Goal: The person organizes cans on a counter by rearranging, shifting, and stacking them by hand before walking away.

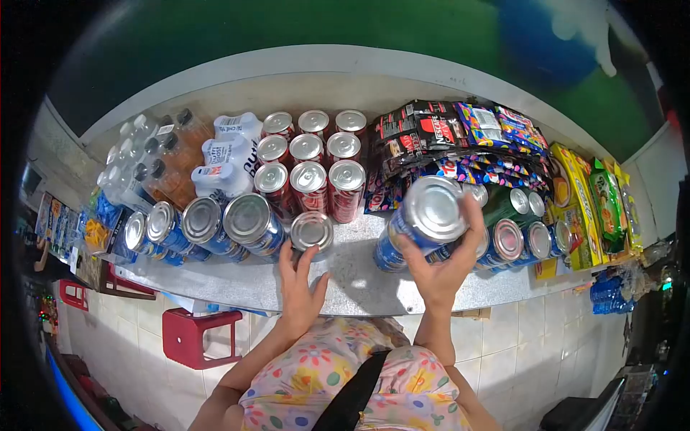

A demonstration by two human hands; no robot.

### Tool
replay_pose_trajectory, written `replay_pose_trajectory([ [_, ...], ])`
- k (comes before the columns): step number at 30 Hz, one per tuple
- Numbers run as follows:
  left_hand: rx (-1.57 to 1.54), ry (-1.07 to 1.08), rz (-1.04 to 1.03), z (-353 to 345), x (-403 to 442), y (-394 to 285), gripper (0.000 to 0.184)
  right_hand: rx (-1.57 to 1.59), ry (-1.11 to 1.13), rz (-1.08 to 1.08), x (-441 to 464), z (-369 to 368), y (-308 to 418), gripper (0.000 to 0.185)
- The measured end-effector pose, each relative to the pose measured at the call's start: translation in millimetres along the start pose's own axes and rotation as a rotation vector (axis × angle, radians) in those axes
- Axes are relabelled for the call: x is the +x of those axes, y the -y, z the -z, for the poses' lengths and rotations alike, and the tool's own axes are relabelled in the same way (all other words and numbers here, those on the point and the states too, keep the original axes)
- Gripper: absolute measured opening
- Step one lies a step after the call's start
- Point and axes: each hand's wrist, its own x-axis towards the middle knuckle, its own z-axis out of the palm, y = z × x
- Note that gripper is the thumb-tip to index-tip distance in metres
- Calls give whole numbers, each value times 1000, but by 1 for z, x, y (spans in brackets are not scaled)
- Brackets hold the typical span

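My right hand point(442, 276) grips a large blue can point(435, 212) with a silver lid, thumb and fingers around its sides. The can is tilted and raised at the right of the shelf's open middle; its label is mostly hidden. My left hand point(300, 291) has its fingers spread, the tips touching the near side of a shorter silver-topped can point(312, 231). Left of that stands a row of large blue cans point(248, 219). Behind it are rows of red soda cans point(309, 183) with silver tops.
Plastic-wrapped bottles point(172, 158) and white bottles point(230, 158) stand at the left. Coffee packets point(435, 133) lie at the back right, with more cans point(507, 241) in front and yellow boxes point(575, 201) beyond. A red stool point(201, 337) stands below the metal shelf point(352, 280).
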Motion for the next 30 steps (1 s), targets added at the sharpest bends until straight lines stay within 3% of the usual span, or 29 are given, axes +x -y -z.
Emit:
replay_pose_trajectory([
  [8, -95, -30, -60, -29, 19, -4, 44, 48, 21, -10, 3, -2, 0, 94],
  [12, -75, -112, -193, -51, 20, 6, 66, 21, 37, -5, 3, 2, 4, 94],
  [14, -177, -59, -105, -52, 19, 7, 78, 52, 50, -19, 2, 7, 5, 95],
  [18, -408, 10, 134, -50, 32, -1, 96, 221, -216, 62, 2, 24, 0, 92],
  [19, -281, 34, 86, -45, 34, -4, 100, 230, -271, 27, 4, 28, 3, 88],
  [23, -255, 30, 155, -54, 30, 11, 92, 333, -208, -70, -3, 31, 0, 80],
  [30, -167, 50, 153, -50, 27, 5, 95, 275, -56, -125, -13, 7, 1, 84],
])
